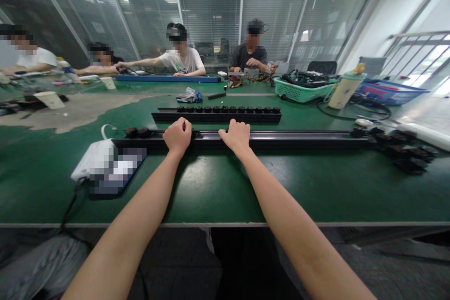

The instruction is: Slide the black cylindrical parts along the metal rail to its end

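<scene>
A long black rail (pixel 298 140) lies across the green table in front of me. My left hand (pixel 177 138) is closed over its left half, with a small black module (pixel 194 134) partly showing at the fingers; most of it is hidden. Farther right, my right hand (pixel 238 138) grips the rail, its fingers curled over the far side and its thumb pointing left. Two similar black modules (pixel 137 132) sit at the rail's left end. Behind it stands a shorter black rail (pixel 218 117) with a row of several black modules along its top.
Loose black modules (pixel 404 147) are heaped by the rail's right end. A white box (pixel 87 159) and a phone (pixel 117 173) lie left. Farther back are gloves (pixel 190 95), a green basket (pixel 302 91) and a bottle (pixel 346 89). Several people sit across the table.
</scene>
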